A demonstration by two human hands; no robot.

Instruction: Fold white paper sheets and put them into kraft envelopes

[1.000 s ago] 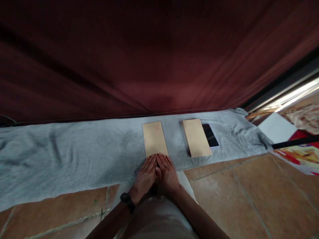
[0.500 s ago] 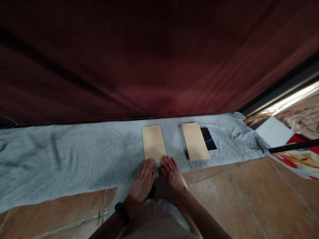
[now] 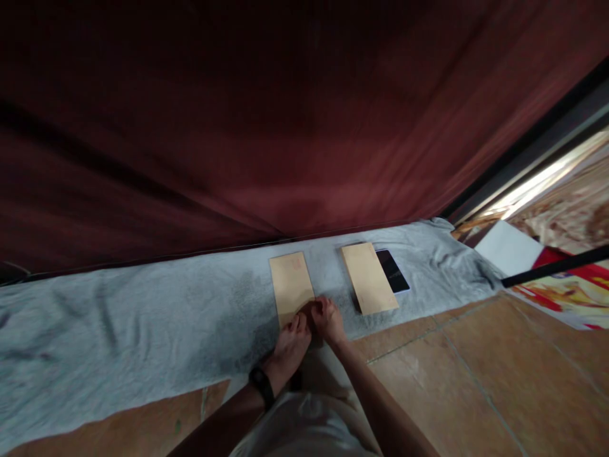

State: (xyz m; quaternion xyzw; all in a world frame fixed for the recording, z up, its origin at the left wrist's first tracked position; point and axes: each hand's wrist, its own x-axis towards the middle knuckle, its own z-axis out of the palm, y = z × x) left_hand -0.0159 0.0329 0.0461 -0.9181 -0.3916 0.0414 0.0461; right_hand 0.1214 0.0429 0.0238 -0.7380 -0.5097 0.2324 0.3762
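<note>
A tan paper envelope [image 3: 291, 282] with faint red print near its upper right corner lies flat on the grey cloth in front of me. My left hand [image 3: 292, 346] has its fingers curled together on the envelope's lower end. At the lower right corner, my right hand [image 3: 328, 319] is closed in a pinch, its fingertips close to the left hand's. The hands hide the envelope's bottom edge. To the right, a thick stack of similar envelopes [image 3: 370, 277] partly covers a dark-screened phone or tablet [image 3: 394, 271].
The long grey cloth [image 3: 157, 317] runs along a dark red curtain [image 3: 304, 158]. Tan floor tiles [image 3: 428, 374] border its near side. At the right are a black bar [image 3: 556, 266], a white sheet [image 3: 509, 246] and a red and yellow printed sheet [image 3: 571, 295].
Both hands have gone from fingers laid flat on the envelope's lower corners to curled and closer together. The left hand has moved right. The view has shifted slightly.
</note>
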